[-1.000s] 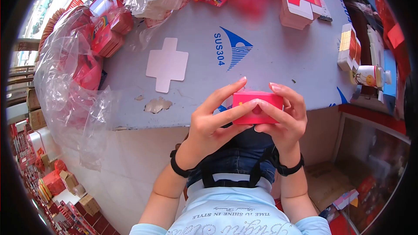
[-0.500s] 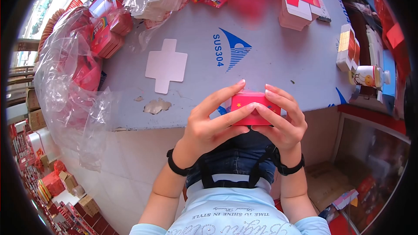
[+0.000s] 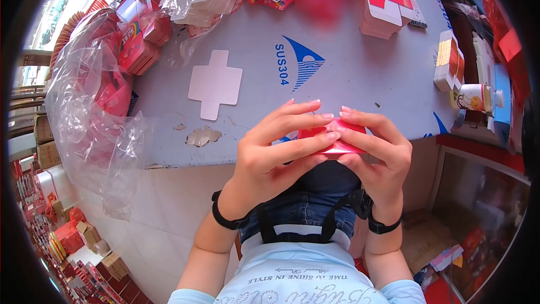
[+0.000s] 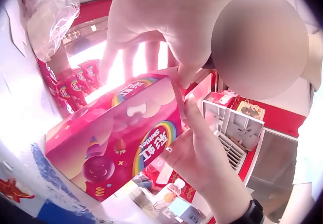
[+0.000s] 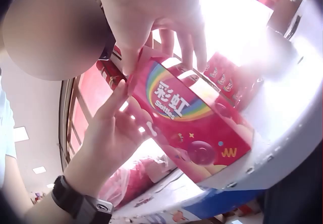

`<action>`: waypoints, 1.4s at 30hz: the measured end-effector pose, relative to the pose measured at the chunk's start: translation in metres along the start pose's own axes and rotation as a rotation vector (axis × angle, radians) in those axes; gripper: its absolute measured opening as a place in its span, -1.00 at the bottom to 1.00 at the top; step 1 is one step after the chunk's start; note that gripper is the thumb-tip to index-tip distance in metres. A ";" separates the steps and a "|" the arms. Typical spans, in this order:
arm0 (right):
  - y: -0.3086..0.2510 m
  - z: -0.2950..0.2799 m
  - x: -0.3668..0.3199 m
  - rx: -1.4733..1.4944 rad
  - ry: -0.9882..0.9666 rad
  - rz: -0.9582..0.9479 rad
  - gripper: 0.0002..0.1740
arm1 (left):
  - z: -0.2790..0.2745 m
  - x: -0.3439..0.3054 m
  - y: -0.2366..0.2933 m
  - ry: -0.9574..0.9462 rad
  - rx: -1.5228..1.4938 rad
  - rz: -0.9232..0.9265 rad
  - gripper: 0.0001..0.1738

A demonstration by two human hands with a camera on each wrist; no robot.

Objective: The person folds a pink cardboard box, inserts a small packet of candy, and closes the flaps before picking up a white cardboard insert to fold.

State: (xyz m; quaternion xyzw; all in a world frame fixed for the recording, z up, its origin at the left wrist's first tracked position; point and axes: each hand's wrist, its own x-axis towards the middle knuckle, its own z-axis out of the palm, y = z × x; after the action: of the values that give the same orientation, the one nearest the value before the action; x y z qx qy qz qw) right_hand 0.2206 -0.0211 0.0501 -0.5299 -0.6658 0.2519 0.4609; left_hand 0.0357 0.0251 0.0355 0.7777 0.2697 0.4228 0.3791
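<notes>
A pink candy box [image 4: 126, 148] with a rainbow logo stands between my two hands over the table's front edge. In the head view its top end [image 3: 347, 147] shows among the fingers, its flaps partly bent in. My left hand [image 3: 264, 152] holds the box from the left, its fingers reaching over the top end and the thumb low at the near side. From the right, my right hand [image 3: 385, 155] grips the other side, thumb near the front edge. The fingertips of both hands meet over the end flaps, hiding part of them.
On the table lies a white cross-shaped card [image 3: 215, 85]. Clear plastic bags [image 3: 95, 135] and pink cartons [image 3: 138, 50] crowd the left. Flattened boxes [image 3: 385, 14] are stacked at the back right. A white bottle [image 3: 477, 98] lies at the right edge.
The fingers have moved in over the box's top end, and its flat red face now appears bent and tilted. The right hand has shifted slightly right.
</notes>
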 end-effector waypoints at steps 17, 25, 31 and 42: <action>0.005 0.002 -0.002 0.050 -0.032 0.002 -0.66 | 0.001 -0.004 -0.010 -0.041 -0.108 0.002 -0.68; 0.008 0.002 -0.005 0.174 -0.050 0.033 -0.71 | -0.003 -0.006 -0.010 -0.062 -0.143 -0.011 -0.68; 0.009 0.008 -0.013 0.420 -0.038 0.233 -0.75 | 0.007 -0.011 -0.009 0.026 -0.233 -0.067 -0.66; 0.004 0.010 -0.010 0.682 -0.045 0.397 -0.66 | 0.013 -0.009 -0.001 0.092 -0.622 -0.246 -0.64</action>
State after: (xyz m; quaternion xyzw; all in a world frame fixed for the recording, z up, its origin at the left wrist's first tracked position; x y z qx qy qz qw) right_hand 0.2132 -0.0283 0.0389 -0.4592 -0.4386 0.5543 0.5381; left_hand 0.0429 0.0144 0.0261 0.5663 0.2365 0.4705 0.6340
